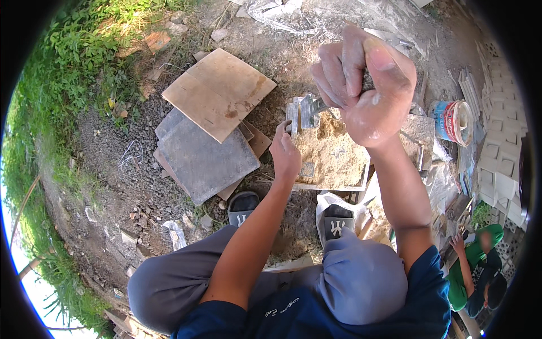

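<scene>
A square metal mould (333,164) filled with sandy, damp mix sits on the ground in front of me. My left hand (285,152) rests on the mould's left edge, fingers curled against the sand and the metal frame. My right hand (364,85) is raised above the mould, closed in a fist around the handle of a metal tool (314,106) whose end dips toward the mould's far side. Most of the handle is hidden inside the fist.
Square boards and grey tiles (209,124) lie stacked on the dirt to the left. A small red-and-white bucket (454,121) stands at the right, with pale patterned blocks (499,141) beyond. A person in green (477,271) crouches at lower right. Grass borders the left.
</scene>
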Demonstrator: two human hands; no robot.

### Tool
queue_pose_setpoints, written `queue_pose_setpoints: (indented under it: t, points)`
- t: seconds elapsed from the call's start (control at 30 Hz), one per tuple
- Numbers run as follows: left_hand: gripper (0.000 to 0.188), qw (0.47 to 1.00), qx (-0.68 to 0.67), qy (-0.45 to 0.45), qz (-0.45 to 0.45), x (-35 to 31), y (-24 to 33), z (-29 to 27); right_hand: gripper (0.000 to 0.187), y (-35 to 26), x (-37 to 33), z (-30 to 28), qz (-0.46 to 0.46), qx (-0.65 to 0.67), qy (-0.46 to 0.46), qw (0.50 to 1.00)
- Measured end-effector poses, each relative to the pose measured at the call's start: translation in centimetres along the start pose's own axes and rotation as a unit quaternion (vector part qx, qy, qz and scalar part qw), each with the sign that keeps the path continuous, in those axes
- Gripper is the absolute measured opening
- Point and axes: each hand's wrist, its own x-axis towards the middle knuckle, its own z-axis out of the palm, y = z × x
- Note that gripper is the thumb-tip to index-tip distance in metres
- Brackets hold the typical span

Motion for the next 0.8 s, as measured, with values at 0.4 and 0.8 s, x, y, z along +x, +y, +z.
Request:
queue_pose_setpoints:
  t: [0.4,0.8]
  points:
    - [0.045,1.0,0.011,-0.003,-0.014,-0.1,0.1,-0.2,0.054,0.5,-2.2,0.0,0.032,0.118,-0.018,0.992]
    - [0.044,1.0,-0.024,-0.004,0.0,0.0,-0.4,-0.1,0.058,-2.7,-4.5,-0.3,0.118,0.114,-0.013,0.986]
